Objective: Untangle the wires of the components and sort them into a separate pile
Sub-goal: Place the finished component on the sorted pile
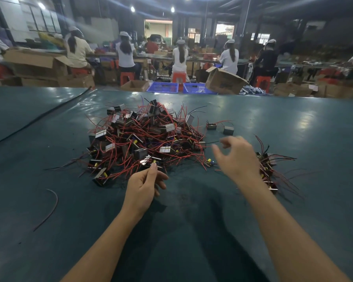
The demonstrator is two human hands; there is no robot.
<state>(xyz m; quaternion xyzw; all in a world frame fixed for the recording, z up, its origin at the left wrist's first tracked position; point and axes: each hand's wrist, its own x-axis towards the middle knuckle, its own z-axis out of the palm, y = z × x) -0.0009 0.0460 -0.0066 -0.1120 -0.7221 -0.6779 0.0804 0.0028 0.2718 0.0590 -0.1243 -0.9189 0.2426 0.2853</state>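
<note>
A big tangled heap of small metal components with red and black wires (pixel 143 137) lies in the middle of the green table (pixel 192 210). A smaller sorted pile of components (pixel 270 167) lies to the right, partly hidden behind my right hand. My left hand (pixel 144 185) is at the heap's near edge, its fingertips touching a component with a yellow part (pixel 154 162); whether it pinches it is unclear. My right hand (pixel 237 157) hovers between the two piles, blurred, fingers loosely spread and holding nothing.
Two loose components (pixel 219 128) lie behind my right hand. A stray wire (pixel 49 208) lies at the left, and a black cable (pixel 39 117) crosses the far left. Beyond the table's far edge are cardboard boxes (pixel 224 81), blue crates (pixel 162 87) and seated workers (pixel 179 58).
</note>
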